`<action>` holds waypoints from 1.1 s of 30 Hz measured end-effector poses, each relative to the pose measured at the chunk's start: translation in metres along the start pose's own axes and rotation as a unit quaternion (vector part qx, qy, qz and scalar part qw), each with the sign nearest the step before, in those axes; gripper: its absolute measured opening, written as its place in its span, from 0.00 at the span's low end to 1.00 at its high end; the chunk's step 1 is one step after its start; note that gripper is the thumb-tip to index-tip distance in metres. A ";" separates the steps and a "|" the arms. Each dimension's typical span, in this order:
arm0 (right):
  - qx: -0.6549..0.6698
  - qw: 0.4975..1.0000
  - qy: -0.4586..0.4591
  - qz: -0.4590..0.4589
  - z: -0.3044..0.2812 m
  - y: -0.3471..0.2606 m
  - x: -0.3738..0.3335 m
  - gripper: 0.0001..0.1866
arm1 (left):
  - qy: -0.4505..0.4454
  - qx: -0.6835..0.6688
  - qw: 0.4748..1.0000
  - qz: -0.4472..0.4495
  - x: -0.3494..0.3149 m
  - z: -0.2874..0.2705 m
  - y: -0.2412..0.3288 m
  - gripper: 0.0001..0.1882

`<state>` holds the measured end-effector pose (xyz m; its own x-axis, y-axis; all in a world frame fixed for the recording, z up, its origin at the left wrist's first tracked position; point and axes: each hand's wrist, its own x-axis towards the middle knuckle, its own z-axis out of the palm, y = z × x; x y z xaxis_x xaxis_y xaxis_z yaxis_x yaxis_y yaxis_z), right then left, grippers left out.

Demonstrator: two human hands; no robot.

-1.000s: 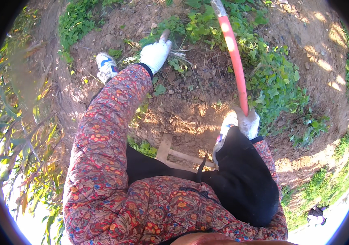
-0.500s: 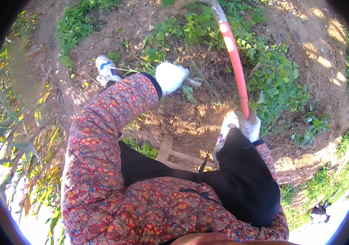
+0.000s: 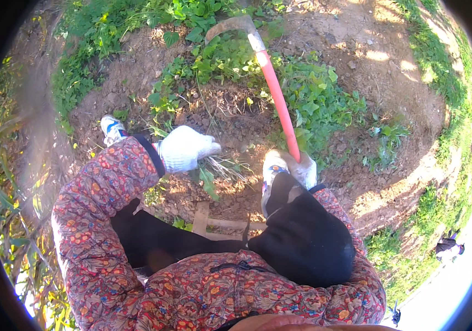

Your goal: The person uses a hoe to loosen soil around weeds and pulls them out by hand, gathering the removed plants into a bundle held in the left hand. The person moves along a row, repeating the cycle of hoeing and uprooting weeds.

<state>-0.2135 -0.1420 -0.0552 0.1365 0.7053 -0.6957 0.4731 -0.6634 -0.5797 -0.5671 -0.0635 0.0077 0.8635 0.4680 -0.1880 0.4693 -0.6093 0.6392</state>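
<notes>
Left hand grips weeds; right hand, red-handled sickle.

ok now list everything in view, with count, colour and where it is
sickle: 1, red handle, greyish blade, upper centre
plant tuft: 1, green with pale stems, under left grip
leafy plants: many, green, upper half
soil: one patch, brown, throughout
tall plants: many, green-yellow, left edge
grass: one strip, green, right side
wooden frame: 1, tan, between legs
unclear object: 1, dark and pale, lower right
shoes: 2, mostly white, left and centre
jacket: 1, multicoloured floral, bottom
trousers: 1 pair, black, lower centre
left grip: 1, white-gloved, left of centre
right grip: 1, white-gloved, at sickle's handle end
</notes>
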 end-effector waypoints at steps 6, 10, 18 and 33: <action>0.121 0.992 0.023 0.034 -0.043 0.074 -0.061 0.17 | 0.024 0.047 0.993 -0.108 -0.021 -0.070 0.065 0.21; 0.137 0.990 0.001 -0.042 -0.067 0.118 -0.115 0.16 | 0.056 0.093 0.985 -0.134 -0.037 -0.084 0.120 0.23; 0.238 0.958 -0.058 0.146 -0.063 0.126 -0.189 0.18 | 0.050 0.162 0.967 -0.193 -0.077 -0.067 0.214 0.21; 0.265 0.925 0.177 -0.209 -0.059 0.106 -0.162 0.11 | 0.269 0.126 0.927 -0.230 -0.142 -0.068 0.277 0.30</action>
<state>-0.1340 -0.3112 0.0214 0.3578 0.9037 -0.2354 0.0697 -0.2772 -0.9583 -0.5724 -0.2555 0.2619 0.3765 0.9253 0.0459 0.8515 -0.3651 0.3764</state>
